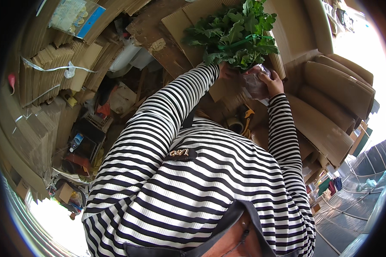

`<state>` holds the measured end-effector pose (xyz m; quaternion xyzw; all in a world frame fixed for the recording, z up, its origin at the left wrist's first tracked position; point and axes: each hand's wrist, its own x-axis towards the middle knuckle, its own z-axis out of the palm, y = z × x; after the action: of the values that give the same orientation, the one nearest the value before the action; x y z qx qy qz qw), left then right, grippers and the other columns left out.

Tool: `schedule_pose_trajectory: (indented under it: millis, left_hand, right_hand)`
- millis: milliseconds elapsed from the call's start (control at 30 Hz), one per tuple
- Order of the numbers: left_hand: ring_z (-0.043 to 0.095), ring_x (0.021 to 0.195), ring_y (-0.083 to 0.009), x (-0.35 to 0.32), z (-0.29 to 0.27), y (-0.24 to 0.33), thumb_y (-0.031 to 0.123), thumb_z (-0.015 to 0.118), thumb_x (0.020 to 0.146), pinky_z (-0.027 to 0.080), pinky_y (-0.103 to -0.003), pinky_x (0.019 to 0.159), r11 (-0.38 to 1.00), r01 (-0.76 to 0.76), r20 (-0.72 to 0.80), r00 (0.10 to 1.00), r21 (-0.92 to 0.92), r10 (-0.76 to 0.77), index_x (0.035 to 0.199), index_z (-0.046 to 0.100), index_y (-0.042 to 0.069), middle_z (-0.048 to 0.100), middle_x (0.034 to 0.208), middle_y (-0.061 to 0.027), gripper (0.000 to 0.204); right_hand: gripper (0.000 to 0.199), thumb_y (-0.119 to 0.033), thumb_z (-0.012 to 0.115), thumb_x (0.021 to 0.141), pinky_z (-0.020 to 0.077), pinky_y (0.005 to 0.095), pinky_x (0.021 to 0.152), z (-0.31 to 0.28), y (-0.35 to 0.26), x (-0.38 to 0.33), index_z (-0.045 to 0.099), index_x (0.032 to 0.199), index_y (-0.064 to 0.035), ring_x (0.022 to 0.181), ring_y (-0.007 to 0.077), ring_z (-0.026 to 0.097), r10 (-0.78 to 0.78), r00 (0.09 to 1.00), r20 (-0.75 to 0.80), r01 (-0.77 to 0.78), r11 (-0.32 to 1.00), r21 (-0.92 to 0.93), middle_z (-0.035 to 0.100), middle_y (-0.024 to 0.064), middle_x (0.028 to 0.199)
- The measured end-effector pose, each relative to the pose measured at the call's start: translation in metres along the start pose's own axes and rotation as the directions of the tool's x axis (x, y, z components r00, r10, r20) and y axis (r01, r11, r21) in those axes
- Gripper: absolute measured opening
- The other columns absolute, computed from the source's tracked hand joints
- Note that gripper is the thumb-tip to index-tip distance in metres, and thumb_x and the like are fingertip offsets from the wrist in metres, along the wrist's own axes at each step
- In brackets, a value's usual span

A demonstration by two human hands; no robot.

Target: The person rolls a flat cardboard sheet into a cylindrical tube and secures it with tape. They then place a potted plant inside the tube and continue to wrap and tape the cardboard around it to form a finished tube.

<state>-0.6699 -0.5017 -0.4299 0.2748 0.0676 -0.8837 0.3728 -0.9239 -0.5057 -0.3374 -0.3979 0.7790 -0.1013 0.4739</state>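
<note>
The left arm (154,107) slants forward to the leafy bunch (233,32), its hand (224,70) mostly hidden at the bunch's near edge. The right arm (283,128) reaches up more steeply; the right hand (273,83) curls, thumb bent, around the bunch's wrapped near-right end.

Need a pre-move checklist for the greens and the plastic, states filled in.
1. Right hand on the plastic: ok, the thumb lies against it.
2. Left hand has a firm hold: cannot tell, its fingers are mostly hidden.
3. Green tie on the greens: ok, it runs across the leaves; tightness cannot be judged.
4. Leaves clear of the plastic: not ok, the lower ones meet its upper edge in this view.
5. Stem ends covered: cannot tell, they do not show clearly.
6. Yellow tool away from the hands: ok, neither hand touches it.
</note>
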Motion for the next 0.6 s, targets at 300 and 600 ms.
schedule_pose_trajectory:
  millis: [300, 600]
  left_hand:
    - [0.069, 0.101, -0.0218, 0.011, -0.01, 0.025, 0.02, 0.062, 0.1, 0.058, -0.037, 0.089, 0.994, -0.087, -0.001, 0.996, 0.059, 0.087, 0.132, 0.061, 0.001, 0.07, 0.12, -0.0127, 0.037]
    - [0.067, 0.111, -0.0284, 0.024, -0.049, 0.048, 0.024, 0.052, 0.105, 0.057, -0.043, 0.096, 0.962, -0.112, -0.321, 0.928, 0.247, 0.19, 0.145, 0.049, -0.001, 0.066, 0.131, -0.0156, 0.047]
  right_hand:
    - [0.101, -0.044, 0.084, 0.076, 0.0463, 0.0357, 0.108, 0.009, -0.023, -0.014, 0.041, 0.149, 0.0102, 0.13, 0.0309, 0.059, 0.015, 0.999, -0.05, -0.024, 0.985, -0.174, 0.057, 0.0252, 0.144]
    - [0.095, -0.049, 0.08, 0.078, 0.0469, 0.0382, 0.106, 0.014, 0.004, 0.008, 0.047, 0.144, 0.0106, 0.128, 0.0316, 0.06, -0.115, 0.99, -0.076, 0.095, 0.968, -0.231, 0.06, 0.0263, 0.139]
